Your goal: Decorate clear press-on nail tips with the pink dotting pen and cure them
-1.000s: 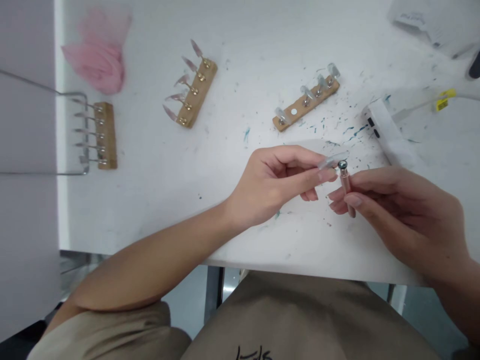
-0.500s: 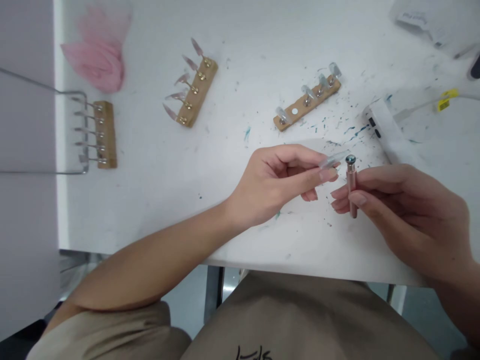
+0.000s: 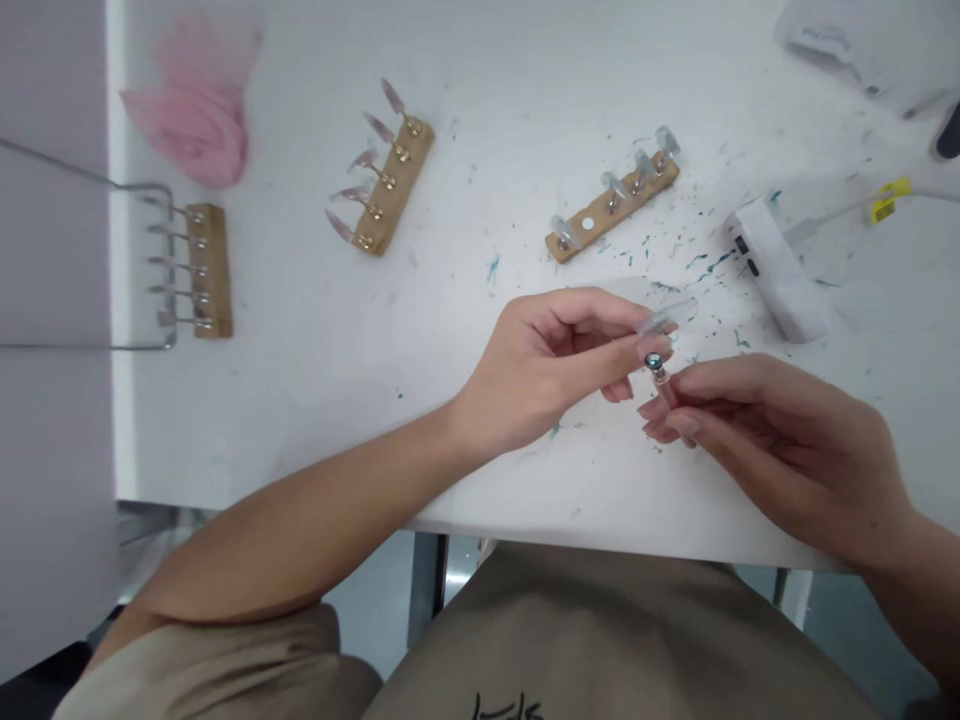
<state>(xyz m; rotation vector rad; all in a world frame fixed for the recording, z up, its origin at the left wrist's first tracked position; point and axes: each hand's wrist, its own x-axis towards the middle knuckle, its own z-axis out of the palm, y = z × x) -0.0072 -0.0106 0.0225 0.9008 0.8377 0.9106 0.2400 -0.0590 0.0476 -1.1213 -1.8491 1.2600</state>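
Clear nail tip (image 3: 666, 317) pinched between thumb and fingers of left hand (image 3: 547, 365), held just above white table (image 3: 315, 380). Rose-gold peg (image 3: 661, 383) with teal-topped head gripped in fingers of right hand (image 3: 780, 440); peg tilted, head pointed up-left, just below nail tip, touching left fingertips. Contact between head and nail tip not discernible. Teal flecks (image 3: 697, 262) scattered on table beyond hands. Wooden holder with clear tips (image 3: 613, 197) set farther back; white box (image 3: 772, 268) near right hand.
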